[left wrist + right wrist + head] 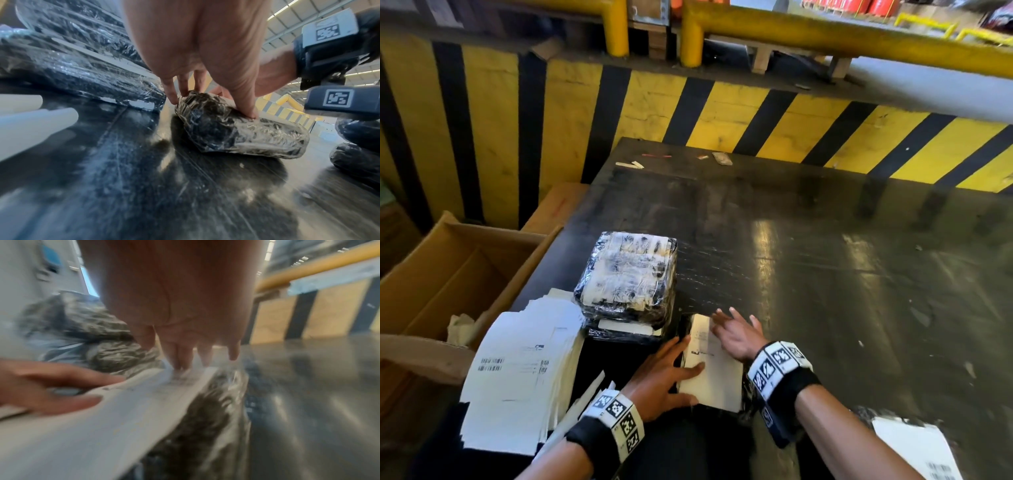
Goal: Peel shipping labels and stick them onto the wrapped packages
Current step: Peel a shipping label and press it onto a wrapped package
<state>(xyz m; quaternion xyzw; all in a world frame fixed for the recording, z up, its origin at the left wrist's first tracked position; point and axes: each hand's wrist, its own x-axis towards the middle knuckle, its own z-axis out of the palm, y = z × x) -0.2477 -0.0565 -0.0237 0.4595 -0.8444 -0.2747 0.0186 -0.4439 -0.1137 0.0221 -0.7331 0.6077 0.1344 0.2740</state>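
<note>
Left hand [661, 373] flat, fingers straight, pressing left side of label [710, 368]; thumb lies across label. Right hand [738, 334] open, fingers spread and straight, fingertips pressing label's far end. Label lies atop wrapped package [236, 129] near front edge of dark surface [842, 257]. Stack of wrapped packages [628, 274] just beyond, toward left edge. Label sheets [524, 370] fanned at front-left corner. Cardboard box [448, 274] off surface's left edge.
</note>
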